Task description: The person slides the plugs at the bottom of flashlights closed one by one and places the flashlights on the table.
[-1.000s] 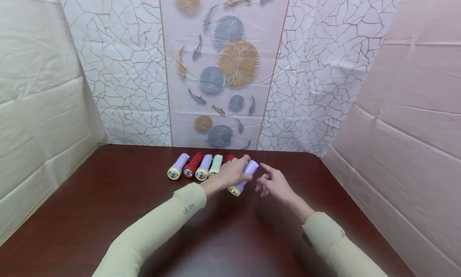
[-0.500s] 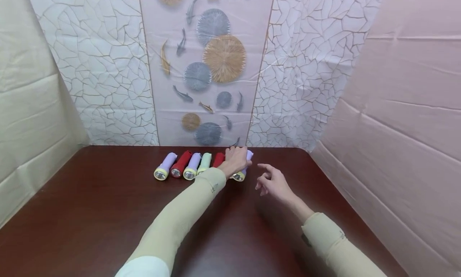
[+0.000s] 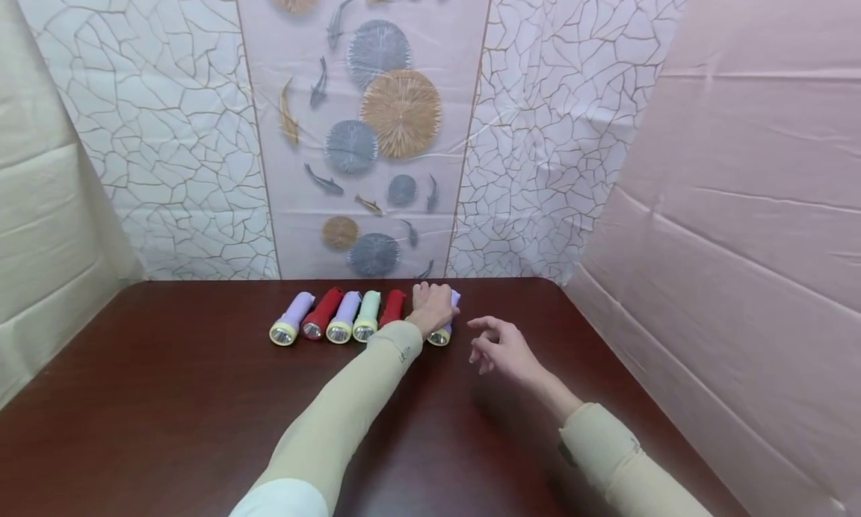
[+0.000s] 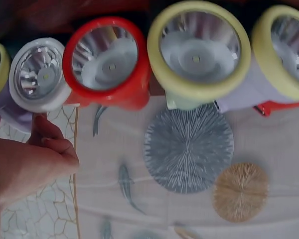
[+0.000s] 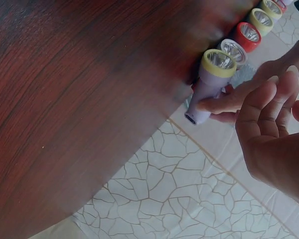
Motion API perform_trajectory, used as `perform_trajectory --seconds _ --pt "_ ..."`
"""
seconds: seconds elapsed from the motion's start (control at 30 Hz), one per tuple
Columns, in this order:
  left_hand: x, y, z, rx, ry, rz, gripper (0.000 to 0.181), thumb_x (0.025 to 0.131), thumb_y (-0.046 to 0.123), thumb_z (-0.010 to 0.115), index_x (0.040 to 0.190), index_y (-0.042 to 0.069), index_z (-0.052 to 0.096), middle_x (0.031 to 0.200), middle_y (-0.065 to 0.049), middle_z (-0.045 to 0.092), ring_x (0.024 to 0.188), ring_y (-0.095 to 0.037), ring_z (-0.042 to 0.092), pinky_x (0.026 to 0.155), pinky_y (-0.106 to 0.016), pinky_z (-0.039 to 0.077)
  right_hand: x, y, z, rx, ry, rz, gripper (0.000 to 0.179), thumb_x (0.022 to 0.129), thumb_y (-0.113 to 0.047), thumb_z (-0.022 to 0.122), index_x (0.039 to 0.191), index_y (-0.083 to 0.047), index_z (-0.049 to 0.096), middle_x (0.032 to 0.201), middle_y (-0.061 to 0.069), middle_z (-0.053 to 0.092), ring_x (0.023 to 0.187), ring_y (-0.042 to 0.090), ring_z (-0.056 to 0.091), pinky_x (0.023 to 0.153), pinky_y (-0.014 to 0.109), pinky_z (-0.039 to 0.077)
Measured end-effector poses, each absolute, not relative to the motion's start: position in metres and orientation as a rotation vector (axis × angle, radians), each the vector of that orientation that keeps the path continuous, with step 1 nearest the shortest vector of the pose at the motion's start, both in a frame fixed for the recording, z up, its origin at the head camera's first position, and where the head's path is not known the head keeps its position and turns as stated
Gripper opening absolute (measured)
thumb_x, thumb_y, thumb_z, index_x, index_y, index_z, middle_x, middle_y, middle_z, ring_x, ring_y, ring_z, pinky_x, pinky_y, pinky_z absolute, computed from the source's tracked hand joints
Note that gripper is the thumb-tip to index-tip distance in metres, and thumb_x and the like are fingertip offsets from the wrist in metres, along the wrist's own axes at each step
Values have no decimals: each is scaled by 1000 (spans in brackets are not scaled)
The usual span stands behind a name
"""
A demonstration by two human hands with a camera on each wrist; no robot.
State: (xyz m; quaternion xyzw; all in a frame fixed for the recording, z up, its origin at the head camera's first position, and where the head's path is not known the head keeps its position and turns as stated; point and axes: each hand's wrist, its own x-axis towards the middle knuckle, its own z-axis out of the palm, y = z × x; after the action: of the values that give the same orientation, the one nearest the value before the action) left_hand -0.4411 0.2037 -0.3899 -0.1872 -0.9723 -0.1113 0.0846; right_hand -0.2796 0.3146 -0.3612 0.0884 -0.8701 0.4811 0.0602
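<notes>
At the right end of a row of flashlights lies a purple flashlight (image 5: 208, 89) with a yellow rim. My left hand (image 3: 433, 308) holds it from above, thumb along its body in the right wrist view. Beside it is a white-rimmed flashlight (image 4: 39, 74), covered by the left hand in the head view. Further left come a red flashlight (image 3: 393, 306), a pale green flashlight (image 3: 368, 311), another purple flashlight (image 3: 346, 312), a second red flashlight (image 3: 326, 311) and a purple flashlight (image 3: 296, 311) at the end. My right hand (image 3: 506, 347) hovers to the right with loosely bent fingers, holding nothing.
The row lies near the back edge of a dark reddish-brown table (image 3: 202, 412), lenses facing me. Behind it hangs a patterned backdrop (image 3: 377, 143) with fish and round motifs. Plain cloth walls (image 3: 726, 240) stand at the sides.
My left hand has carried the rightmost purple flashlight back to the row's right end and set it in line. The right hand stays nearly still. The head view has turned slightly right.
</notes>
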Motion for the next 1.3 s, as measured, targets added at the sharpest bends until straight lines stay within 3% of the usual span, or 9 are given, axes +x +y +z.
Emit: perform_trajectory --seconds 0.2,0.47,0.63,0.77,1.0,1.07,1.17,1.3 --pt "-444 201 -399 -499 -2878 -354 30 84 40 69 94 11 70 95 -8 72 95 -27 59 88 -41 41 -280 311 -359 283 -2647 1457 31 91 2 52 121 6 56 72 26 65 51 31 61 53 43 53" --pt "-448 204 -402 -504 -2897 -312 33 85 40 68 102 11 69 102 -8 71 96 -28 60 89 -41 43 -275 301 -349 334 -2665 1465 29 90 6 49 118 11 55 76 35 62 58 47 60 49 29 50" --pt "-447 199 -396 -551 -2883 -279 25 88 37 63 97 14 69 103 -6 72 96 -28 62 88 -41 42 -285 301 -363 368 -2661 1475 27 90 4 50 117 9 57 72 30 64 51 35 60 50 38 52" --pt "-437 186 -371 -618 -2820 -308 22 89 35 59 90 14 67 101 -6 71 97 -27 63 87 -42 40 -294 298 -368 417 -2640 1518 26 90 2 51 114 8 59 71 27 64 52 30 61 54 44 54" --pt "-406 153 -306 -694 -2729 -448 24 94 33 44 81 18 58 94 -4 71 95 -28 66 84 -44 43 -308 286 -360 449 -2614 1356 25 88 -3 57 110 4 66 87 21 72 74 20 67 67 26 53" --pt "-399 143 -291 -695 -2716 -474 29 97 38 38 87 19 59 97 -3 70 100 -28 65 86 -46 44 -313 284 -354 451 -2603 1220 25 89 -9 60 110 0 69 93 16 74 78 16 66 71 24 51" --pt "-391 125 -273 -667 -2725 -498 44 99 48 31 113 20 61 117 -3 68 114 -30 59 93 -50 42 -321 283 -342 459 -2592 1008 31 92 -21 62 118 -5 67 102 10 74 84 17 65 77 31 51" --pt "-390 99 -264 -616 -2746 -542 58 99 58 25 140 24 48 142 -1 53 130 -31 46 104 -56 34 -332 290 -329 446 -2602 776 47 94 -37 58 132 -10 58 120 11 68 102 26 62 89 45 47"
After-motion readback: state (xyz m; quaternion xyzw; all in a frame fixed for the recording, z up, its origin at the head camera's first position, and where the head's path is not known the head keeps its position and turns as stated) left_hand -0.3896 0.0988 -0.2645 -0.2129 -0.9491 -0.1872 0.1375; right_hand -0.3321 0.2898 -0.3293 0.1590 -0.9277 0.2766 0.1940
